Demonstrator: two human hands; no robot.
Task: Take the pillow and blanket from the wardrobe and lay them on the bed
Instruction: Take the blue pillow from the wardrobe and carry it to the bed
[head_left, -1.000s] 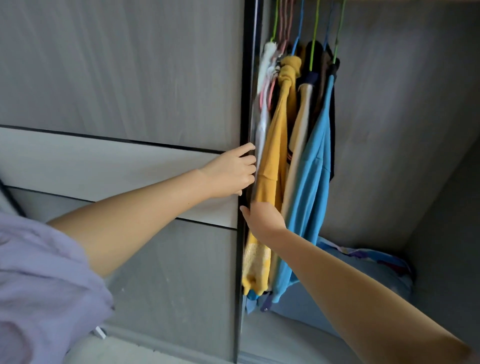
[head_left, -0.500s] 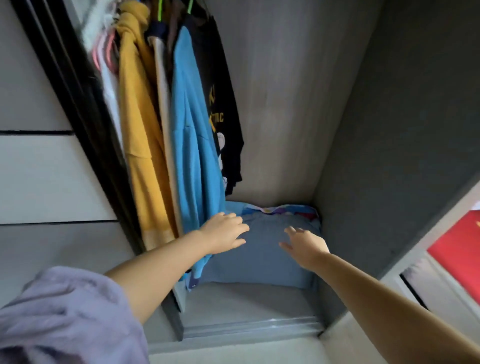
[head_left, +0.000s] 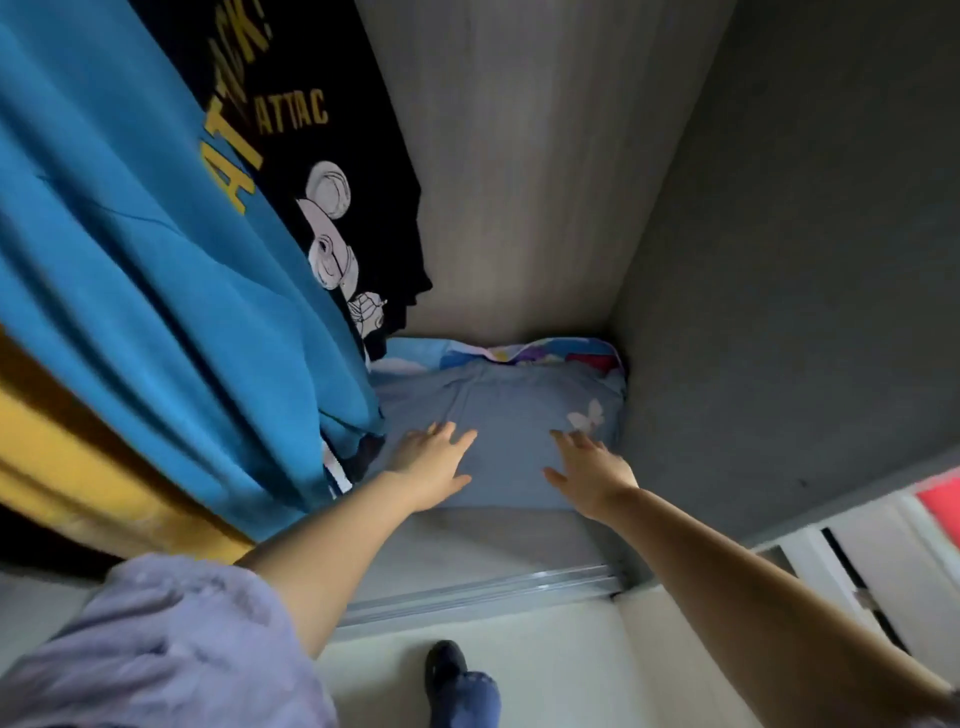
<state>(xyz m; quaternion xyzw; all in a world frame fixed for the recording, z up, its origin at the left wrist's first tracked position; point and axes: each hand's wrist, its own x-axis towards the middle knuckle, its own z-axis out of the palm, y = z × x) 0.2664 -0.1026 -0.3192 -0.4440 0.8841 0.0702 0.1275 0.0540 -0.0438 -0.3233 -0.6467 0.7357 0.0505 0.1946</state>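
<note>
Pillow (head_left: 498, 415), grey-blue with a pale butterfly print, lies on the wardrobe floor (head_left: 467, 545) in the back right corner; a multicoloured blanket (head_left: 519, 352) shows behind it. Left hand (head_left: 434, 462) and right hand (head_left: 589, 475) both spread wide, fingers straight, over the pillow's front; contact unclear. Blue garment (head_left: 156, 260) hangs at left.

Mid-frame, the left hand (head_left: 434, 465) and right hand (head_left: 589, 475) reach with spread fingers over the blue pillow (head_left: 511, 415) on the wardrobe floor (head_left: 483, 540).
</note>
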